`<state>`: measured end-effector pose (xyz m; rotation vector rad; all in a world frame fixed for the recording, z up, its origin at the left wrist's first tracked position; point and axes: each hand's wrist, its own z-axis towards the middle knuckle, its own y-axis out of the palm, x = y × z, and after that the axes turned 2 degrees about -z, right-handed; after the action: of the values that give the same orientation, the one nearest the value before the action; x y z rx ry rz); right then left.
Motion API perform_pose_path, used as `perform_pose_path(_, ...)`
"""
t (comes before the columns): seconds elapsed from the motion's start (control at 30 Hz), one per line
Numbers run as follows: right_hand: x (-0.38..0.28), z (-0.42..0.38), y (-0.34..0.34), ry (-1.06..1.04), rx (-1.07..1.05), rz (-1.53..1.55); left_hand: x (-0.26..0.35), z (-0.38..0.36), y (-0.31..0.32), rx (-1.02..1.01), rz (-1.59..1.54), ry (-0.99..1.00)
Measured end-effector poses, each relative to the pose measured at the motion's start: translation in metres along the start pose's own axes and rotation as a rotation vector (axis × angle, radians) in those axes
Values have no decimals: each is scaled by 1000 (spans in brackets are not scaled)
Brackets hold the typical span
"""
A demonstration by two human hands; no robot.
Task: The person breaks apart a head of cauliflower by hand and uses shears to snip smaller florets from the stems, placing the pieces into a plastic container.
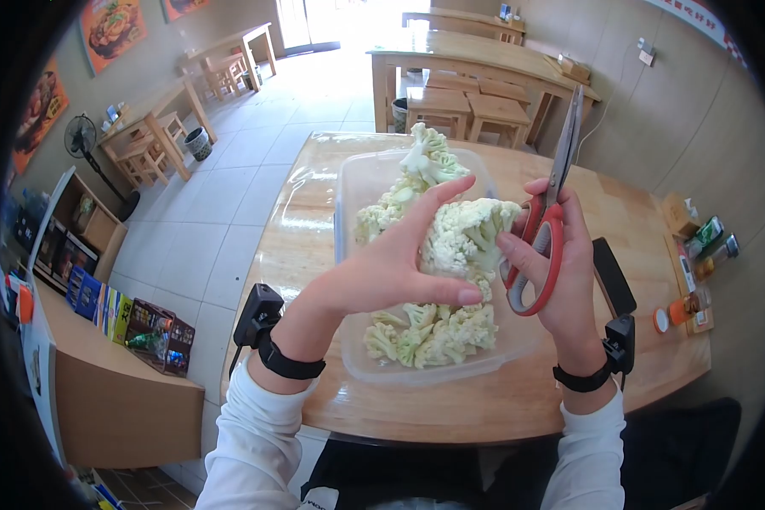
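At the centre of the frame the left hand (pixel 382 272) is curled around a cauliflower piece (pixel 463 234), fingers and thumb gripping it above a clear tub (pixel 348 195) that holds more florets (pixel 429 331). Just right of it, the right hand (pixel 561 263) is closed through the red handles of scissors (pixel 546 221), whose blades are shut and point to the upper right. The tub sits on a wooden table (pixel 637 246), with a phone (pixel 612 276) at right.
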<state>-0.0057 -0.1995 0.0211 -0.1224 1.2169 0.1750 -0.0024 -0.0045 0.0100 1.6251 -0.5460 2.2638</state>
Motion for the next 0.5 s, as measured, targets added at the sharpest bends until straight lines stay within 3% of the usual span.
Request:
perform_pose_path(0.03,-1,0,-1,10,25,-26,0,0,1,18,195,77)
perform_pose_path(0.07,-2,0,-1,18,48,-52,3,0,2,18,197,77)
perform_pose_path(0.13,-8,2,-8,57,2,-35,13,0,0,30,-165,-115)
perform_pose_path(0.17,-12,4,-13,97,-43,-20,12,-1,-2,40,-157,-110)
perform_pose_path(0.2,-13,5,-19,83,-58,-16,11,-2,-5,134,-209,-11)
perform_pose_path(0.27,-14,2,-28,-23,-195,-423,14,-5,-11,246,-244,106)
perform_pose_path(0.33,-20,-2,-25,-45,-204,-398,18,-5,-12,401,-306,256)
perform_pose_path(0.5,-22,-7,-16,-16,-248,-482,25,-7,-11,449,-446,292)
